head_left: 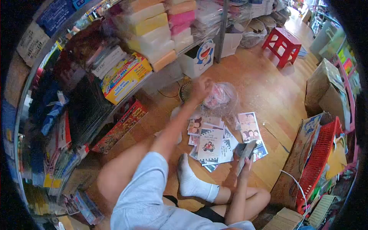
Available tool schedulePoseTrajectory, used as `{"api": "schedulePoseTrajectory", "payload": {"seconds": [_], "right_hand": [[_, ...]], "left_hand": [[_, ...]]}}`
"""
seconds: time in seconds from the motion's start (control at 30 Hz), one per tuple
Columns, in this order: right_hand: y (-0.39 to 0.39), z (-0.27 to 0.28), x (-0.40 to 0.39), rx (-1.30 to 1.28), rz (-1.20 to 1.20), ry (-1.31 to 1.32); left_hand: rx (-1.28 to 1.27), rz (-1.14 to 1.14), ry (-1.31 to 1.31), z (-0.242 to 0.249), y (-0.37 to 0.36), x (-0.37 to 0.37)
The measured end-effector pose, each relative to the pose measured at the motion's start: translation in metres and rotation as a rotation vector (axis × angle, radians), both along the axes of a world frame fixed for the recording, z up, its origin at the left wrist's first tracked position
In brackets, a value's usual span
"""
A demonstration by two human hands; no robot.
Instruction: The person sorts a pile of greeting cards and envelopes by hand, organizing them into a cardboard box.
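Note:
My left hand point(204, 87) is stretched far forward, its fingers curled and slightly blurred. It is beside a clear plastic bag point(219, 96) with pink and white contents; whether it grips the plastic is hard to see. Closer to me, my right hand point(246, 165) is closed around a thin, flat grey thing point(247, 152), held tilted above the floor. Between the hands lies a loose pile of printed booklets point(211, 142) with cartoon figures on their covers. Another printed sheet point(249, 126) with cartoon faces lies to the right of the pile.
Shelves with boxes and a yellow card box point(128, 78) line the left. A Doraemon box point(198, 59) and red stool point(281, 46) stand ahead. At right are a red basket point(318, 165) and a cardboard box point(329, 96). My socked foot point(193, 180) is near the booklets.

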State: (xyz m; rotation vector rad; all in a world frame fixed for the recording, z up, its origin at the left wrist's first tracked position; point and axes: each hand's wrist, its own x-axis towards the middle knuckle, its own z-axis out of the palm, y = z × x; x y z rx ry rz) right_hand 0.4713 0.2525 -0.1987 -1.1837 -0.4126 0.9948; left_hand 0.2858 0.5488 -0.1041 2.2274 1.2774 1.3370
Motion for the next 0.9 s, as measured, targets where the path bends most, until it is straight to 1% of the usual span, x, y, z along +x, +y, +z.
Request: {"api": "schedulePoseTrajectory", "payload": {"seconds": [0.03, 0.07, 0.1, 0.13, 0.17, 0.2, 0.23, 0.27, 0.3, 0.33, 0.37, 0.4, 0.43, 0.47, 0.5, 0.57, 0.6, 0.63, 0.7, 0.73, 0.77, 0.83, 0.87, 0.9], "right_hand": [[-0.002, 0.0, -0.001, 0.05, -0.033, -0.112], [0.001, 0.047, -0.018, 0.134, -0.068, -0.051], [-0.001, 0.054, -0.023, 0.145, -0.069, -0.05], [-0.001, 0.058, -0.024, 0.145, -0.122, -0.185], [-0.001, 0.06, -0.023, 0.147, -0.175, -0.323], [-0.002, 0.049, -0.018, 0.127, -0.172, -0.458], [-0.005, 0.038, -0.013, 0.14, -0.167, -0.47], [-0.01, 0.028, -0.007, 0.03, -0.119, -0.741], [-0.015, 0.021, -0.005, -0.075, -0.067, -1.001], [-0.018, 0.023, -0.006, -0.02, 0.077, -1.029], [-0.017, 0.018, -0.011, 0.024, 0.096, -1.001], [-0.014, 0.012, -0.017, 0.041, 0.104, -1.054], [-0.008, 0.011, -0.026, 0.058, 0.11, -1.111], [-0.005, 0.038, -0.036, 0.088, 0.21, -1.234], [-0.003, 0.053, -0.049, 0.116, 0.223, -1.217], [-0.004, 0.07, -0.066, 0.161, 0.525, -1.204], [-0.003, 0.056, -0.072, 0.237, 0.497, -1.193], [-0.003, 0.051, -0.075, 0.247, 0.494, -1.19], [-0.003, 0.047, -0.079, 0.227, 0.321, -0.953], [-0.006, 0.049, -0.073, 0.241, 0.259, -1.005], [-0.008, 0.05, -0.066, 0.242, 0.269, -0.997], [-0.011, 0.05, -0.049, 0.142, 0.066, -1.237], [-0.01, 0.049, -0.042, 0.133, 0.075, -1.24], [-0.01, 0.049, -0.035, 0.136, -0.05, -1.165]], "left_hand": [[-0.224, -0.051, -0.311, -0.03, -0.005, 0.026], [-0.449, -0.101, -0.621, -0.061, -0.014, 0.053], [-0.494, -0.074, -0.625, -0.036, -0.07, 0.073], [-0.557, -0.268, -0.694, -0.147, -0.068, 0.115], [-0.67, -0.481, -0.842, -0.134, -0.135, 0.129], [-0.78, -0.701, -0.987, -0.104, -0.185, 0.139], [-0.764, -0.706, -0.997, -0.098, -0.182, 0.144], [-0.773, -0.712, -1.004, -0.109, -0.217, 0.132], [-0.776, -0.709, -1.002, -0.108, -0.224, 0.112], [-0.768, -0.695, -0.984, -0.113, -0.237, 0.106], [-0.754, -0.67, -0.955, -0.116, -0.235, 0.113], [-0.736, -0.639, -0.928, -0.117, -0.231, 0.114], [-0.719, -0.61, -0.905, -0.125, -0.243, 0.091], [-0.71, -0.585, -0.886, -0.118, -0.231, 0.08], [-0.711, -0.566, -0.873, -0.11, -0.22, 0.075], [-0.726, -0.544, -0.855, -0.102, -0.219, 0.06], [-0.738, -0.543, -0.849, -0.102, -0.229, 0.055], [-0.751, -0.546, -0.843, -0.099, -0.231, 0.053], [-0.783, -0.547, -0.831, -0.095, -0.235, 0.05], [-0.803, -0.54, -0.827, -0.094, -0.238, 0.047], [-0.825, -0.532, -0.826, -0.094, -0.243, 0.044], [-0.876, -0.523, -0.832, -0.096, -0.252, 0.047], [-0.905, -0.523, -0.841, -0.097, -0.258, 0.053], [-0.94, -0.525, -0.854, -0.099, -0.256, 0.073]]}}
